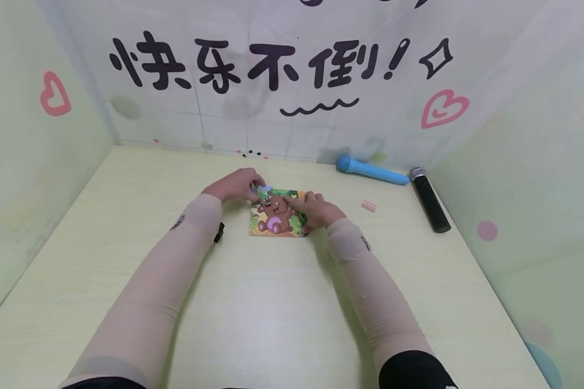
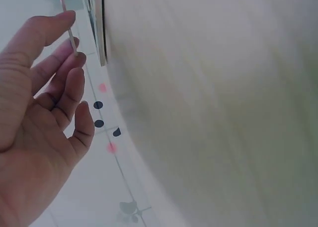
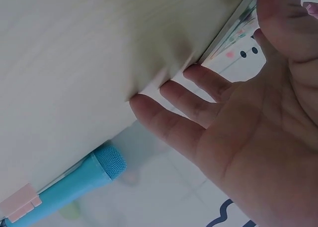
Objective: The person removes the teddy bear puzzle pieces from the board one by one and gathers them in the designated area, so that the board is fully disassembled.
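Note:
A square picture board point(image 1: 274, 227) with a brown bear on a colourful background lies on the table. At its upper left corner my left hand point(image 1: 236, 185) pinches a thin flat puzzle piece point(image 2: 72, 42) between thumb and fingertips, its edge turned to the left wrist camera. The other fingers of that hand are loosely bent. My right hand point(image 1: 318, 209) is at the board's right side, its thumb reaching over the picture. In the right wrist view its outstretched fingertips point(image 3: 140, 102) touch the tabletop beside the board.
A blue toy microphone point(image 1: 373, 172) lies along the back wall, with a black microphone point(image 1: 429, 201) at its right. Between them and the board sits a small pink block point(image 1: 369, 206). Printed cloth walls enclose the pale table point(image 1: 253, 313) at the back and sides.

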Demonstrator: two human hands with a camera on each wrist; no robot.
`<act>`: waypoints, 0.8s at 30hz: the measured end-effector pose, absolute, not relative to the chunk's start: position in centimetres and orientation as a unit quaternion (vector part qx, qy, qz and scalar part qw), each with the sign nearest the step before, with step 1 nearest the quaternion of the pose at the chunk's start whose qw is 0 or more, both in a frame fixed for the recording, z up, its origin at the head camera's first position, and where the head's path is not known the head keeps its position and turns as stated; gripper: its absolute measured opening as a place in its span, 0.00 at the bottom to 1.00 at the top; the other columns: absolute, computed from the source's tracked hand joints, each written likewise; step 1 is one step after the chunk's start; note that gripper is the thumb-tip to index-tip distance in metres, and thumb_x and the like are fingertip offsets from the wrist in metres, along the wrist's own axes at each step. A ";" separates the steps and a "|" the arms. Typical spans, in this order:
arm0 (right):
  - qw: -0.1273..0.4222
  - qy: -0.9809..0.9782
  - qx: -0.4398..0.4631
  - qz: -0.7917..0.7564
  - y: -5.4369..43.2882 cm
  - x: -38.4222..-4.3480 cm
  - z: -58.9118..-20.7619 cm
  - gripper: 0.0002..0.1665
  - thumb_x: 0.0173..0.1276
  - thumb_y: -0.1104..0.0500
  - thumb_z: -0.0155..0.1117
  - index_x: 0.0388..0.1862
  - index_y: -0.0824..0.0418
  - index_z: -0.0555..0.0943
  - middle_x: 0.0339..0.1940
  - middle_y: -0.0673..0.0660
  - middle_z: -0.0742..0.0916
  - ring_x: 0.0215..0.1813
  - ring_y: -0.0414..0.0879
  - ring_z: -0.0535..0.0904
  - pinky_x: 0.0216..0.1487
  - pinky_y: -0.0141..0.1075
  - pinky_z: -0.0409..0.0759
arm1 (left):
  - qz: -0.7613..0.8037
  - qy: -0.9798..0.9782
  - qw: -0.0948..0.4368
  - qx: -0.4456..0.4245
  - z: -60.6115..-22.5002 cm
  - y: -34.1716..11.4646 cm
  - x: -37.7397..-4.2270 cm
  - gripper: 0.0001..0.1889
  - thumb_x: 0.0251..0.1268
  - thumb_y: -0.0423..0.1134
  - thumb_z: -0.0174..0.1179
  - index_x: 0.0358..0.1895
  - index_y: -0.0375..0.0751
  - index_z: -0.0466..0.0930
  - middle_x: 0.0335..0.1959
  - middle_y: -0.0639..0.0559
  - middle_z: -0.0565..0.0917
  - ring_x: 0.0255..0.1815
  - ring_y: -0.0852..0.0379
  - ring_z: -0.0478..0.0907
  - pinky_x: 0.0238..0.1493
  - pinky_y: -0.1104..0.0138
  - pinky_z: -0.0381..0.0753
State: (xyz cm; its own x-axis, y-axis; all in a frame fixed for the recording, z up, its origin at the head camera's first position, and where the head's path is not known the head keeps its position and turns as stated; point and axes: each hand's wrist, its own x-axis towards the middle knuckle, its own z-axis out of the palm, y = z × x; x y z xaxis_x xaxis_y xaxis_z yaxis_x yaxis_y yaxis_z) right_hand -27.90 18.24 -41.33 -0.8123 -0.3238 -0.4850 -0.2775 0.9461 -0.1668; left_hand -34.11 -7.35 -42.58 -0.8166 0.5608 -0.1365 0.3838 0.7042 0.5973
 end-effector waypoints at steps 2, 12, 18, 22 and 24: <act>0.265 0.950 -0.157 -0.049 18.2 -27.9 -41.3 0.63 0.65 0.58 0.72 0.83 0.28 0.41 0.78 0.63 0.57 0.74 0.58 0.55 0.68 0.61 0.68 | 0.285 0.911 0.159 0.254 -42.5 -7.7 -34.1 0.27 0.60 0.35 0.70 0.63 0.35 0.79 0.56 0.44 0.77 0.57 0.46 0.75 0.62 0.55 0.75; 0.262 0.953 -0.138 -0.072 18.8 -27.4 -41.5 0.62 0.66 0.58 0.73 0.83 0.31 0.42 0.80 0.62 0.55 0.78 0.60 0.52 0.67 0.64 0.68 | 0.288 0.911 0.162 0.246 -42.7 -8.8 -33.9 0.27 0.60 0.36 0.70 0.64 0.35 0.78 0.56 0.43 0.76 0.58 0.45 0.73 0.62 0.53 0.74; 0.259 0.950 -0.157 -0.072 19.0 -27.0 -41.5 0.63 0.67 0.57 0.72 0.85 0.42 0.38 0.82 0.64 0.52 0.81 0.61 0.47 0.72 0.62 0.62 | 0.271 0.916 0.166 0.243 -42.6 -9.3 -33.2 0.28 0.62 0.37 0.70 0.65 0.35 0.77 0.58 0.42 0.77 0.60 0.43 0.72 0.61 0.52 0.74; 0.245 0.954 -0.167 -0.039 18.8 -27.1 -41.4 0.64 0.67 0.53 0.72 0.84 0.59 0.36 0.83 0.65 0.51 0.82 0.62 0.45 0.76 0.56 0.56 | 0.274 0.918 0.160 0.239 -42.4 -10.0 -32.9 0.27 0.62 0.36 0.69 0.65 0.35 0.77 0.58 0.41 0.77 0.60 0.43 0.72 0.62 0.51 0.74; 0.241 0.956 -0.168 -0.023 18.7 -27.3 -41.3 0.65 0.67 0.52 0.73 0.83 0.64 0.37 0.83 0.66 0.51 0.82 0.62 0.45 0.78 0.54 0.55 | 0.276 0.918 0.159 0.236 -42.1 -10.3 -32.8 0.27 0.63 0.37 0.69 0.66 0.35 0.76 0.58 0.41 0.77 0.61 0.43 0.72 0.63 0.51 0.73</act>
